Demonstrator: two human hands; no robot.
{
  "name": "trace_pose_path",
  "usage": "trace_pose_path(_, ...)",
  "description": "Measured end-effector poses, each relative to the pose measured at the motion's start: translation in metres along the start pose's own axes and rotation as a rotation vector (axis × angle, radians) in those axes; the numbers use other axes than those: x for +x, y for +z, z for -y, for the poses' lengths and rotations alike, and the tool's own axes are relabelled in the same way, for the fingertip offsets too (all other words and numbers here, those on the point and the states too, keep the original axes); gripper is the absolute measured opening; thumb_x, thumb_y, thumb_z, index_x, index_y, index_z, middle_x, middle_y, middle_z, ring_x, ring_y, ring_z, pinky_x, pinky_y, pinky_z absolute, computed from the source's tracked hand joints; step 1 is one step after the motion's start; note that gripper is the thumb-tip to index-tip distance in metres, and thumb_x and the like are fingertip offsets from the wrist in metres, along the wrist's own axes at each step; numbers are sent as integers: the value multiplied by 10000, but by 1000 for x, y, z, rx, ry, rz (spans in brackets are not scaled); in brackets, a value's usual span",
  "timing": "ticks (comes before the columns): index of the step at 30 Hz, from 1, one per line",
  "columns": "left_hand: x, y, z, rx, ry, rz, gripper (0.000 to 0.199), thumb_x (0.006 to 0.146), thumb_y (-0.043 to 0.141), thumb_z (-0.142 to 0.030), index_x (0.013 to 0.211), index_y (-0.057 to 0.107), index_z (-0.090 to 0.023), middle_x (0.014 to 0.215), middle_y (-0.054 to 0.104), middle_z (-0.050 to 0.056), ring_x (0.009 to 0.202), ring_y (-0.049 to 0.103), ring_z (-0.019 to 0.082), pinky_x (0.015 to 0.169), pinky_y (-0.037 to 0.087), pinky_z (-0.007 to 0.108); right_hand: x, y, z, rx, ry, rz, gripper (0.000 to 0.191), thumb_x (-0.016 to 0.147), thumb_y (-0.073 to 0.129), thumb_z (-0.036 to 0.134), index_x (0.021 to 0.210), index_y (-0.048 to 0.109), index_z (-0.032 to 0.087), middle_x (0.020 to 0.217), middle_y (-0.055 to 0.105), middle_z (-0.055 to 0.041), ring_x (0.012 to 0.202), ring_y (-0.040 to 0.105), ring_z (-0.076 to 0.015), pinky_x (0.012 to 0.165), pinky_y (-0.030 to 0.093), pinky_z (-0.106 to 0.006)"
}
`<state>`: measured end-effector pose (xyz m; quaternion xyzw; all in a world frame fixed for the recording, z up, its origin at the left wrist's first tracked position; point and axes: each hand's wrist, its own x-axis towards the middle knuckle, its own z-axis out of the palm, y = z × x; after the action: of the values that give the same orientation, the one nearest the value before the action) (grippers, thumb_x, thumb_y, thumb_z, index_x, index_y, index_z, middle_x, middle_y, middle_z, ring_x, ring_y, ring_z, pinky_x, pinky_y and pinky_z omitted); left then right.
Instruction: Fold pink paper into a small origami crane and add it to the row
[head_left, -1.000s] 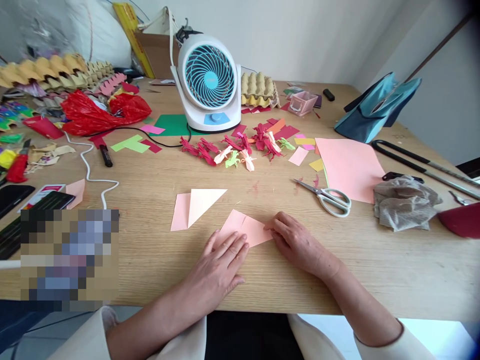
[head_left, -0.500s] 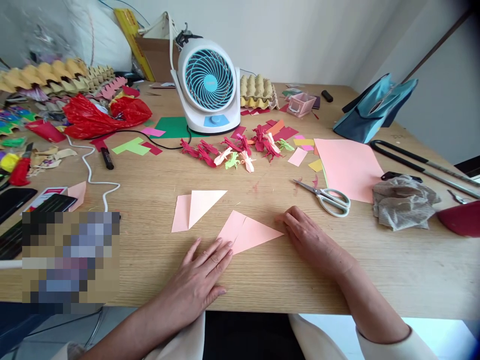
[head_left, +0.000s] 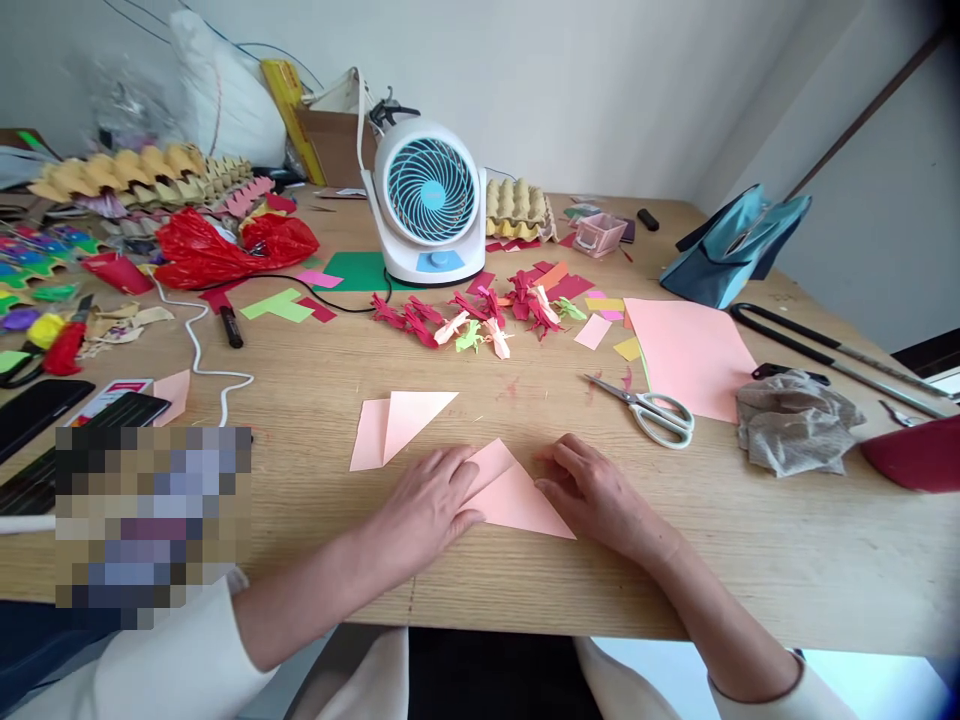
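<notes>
A folded pink paper sheet lies on the wooden table in front of me, its long point aimed toward the lower right. My left hand grips its left edge, the fingers on top and the thumb along the near side. Close to the right edge is my right hand, fingers loosely bent, with a gap between thumb and forefinger. Whether its thumb touches the paper I cannot tell. Just beyond my left hand rests a second pink paper with one corner folded over into a triangle.
White-handled scissors lie to the right, beside a large pink sheet and a crumpled grey cloth. Small folded paper figures sit before a white fan. A red plastic bag and egg trays crowd the left.
The pink sheet has turned clockwise, its point swinging toward me. My left hand has gone from lying flat to gripping its left edge. The camera view has shifted slightly.
</notes>
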<state>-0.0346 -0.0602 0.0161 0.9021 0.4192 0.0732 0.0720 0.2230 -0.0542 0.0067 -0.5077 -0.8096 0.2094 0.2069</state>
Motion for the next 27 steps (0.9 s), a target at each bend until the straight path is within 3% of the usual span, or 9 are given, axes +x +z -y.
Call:
trace_pose_path(2,12,-2,-1,0,-71,14,383,860,656,-303,1191,519,-167,1185,590,107,1066,559,264,916,486,424,0,1,1,2,4,10,95,895,591,208,987,608,189,950,591,-58,787,576,-172,705,460,-306)
trace_pose_path(4,22,-4,-2,-26,-128,30,356,811,697,-325,1095,554,-163,1087,583,92,1004,556,261,876,484,413,0,1,1,7,3,16,97,893,598,202,987,613,185,942,589,-57,791,576,-173,707,457,-306)
trace_pose_path(9,32,-3,-1,-161,-242,114,287,728,733,-264,919,532,-188,1046,539,62,1015,550,252,859,481,387,0,1,1,34,24,16,87,897,590,191,979,616,190,904,581,-42,778,564,-168,707,451,-302)
trace_pose_path(16,28,0,-8,-172,-217,78,593,766,658,-168,1299,399,-190,1195,561,98,1095,564,262,883,464,386,2,0,4,48,79,2,20,896,580,201,915,585,198,834,565,-14,713,536,-151,669,427,-290)
trace_pose_path(19,28,-2,-11,-150,-227,121,516,780,644,-192,1258,451,-176,1157,586,105,1120,539,289,919,433,422,3,2,6,54,102,11,38,897,566,196,925,592,196,848,570,-22,732,544,-157,671,428,-291)
trace_pose_path(23,29,-2,-10,-211,-226,136,297,750,663,-217,1020,541,-207,1106,562,71,1076,518,275,914,416,407,6,1,14,72,150,44,104,861,578,150,957,600,182,896,585,-44,774,559,-161,707,439,-297)
trace_pose_path(27,29,2,-10,-321,-228,110,299,723,665,-158,968,504,-214,1066,564,40,1024,540,249,885,416,389,11,-2,22,213,185,113,254,825,594,158,1077,581,189,860,588,-18,738,543,-148,678,432,-283)
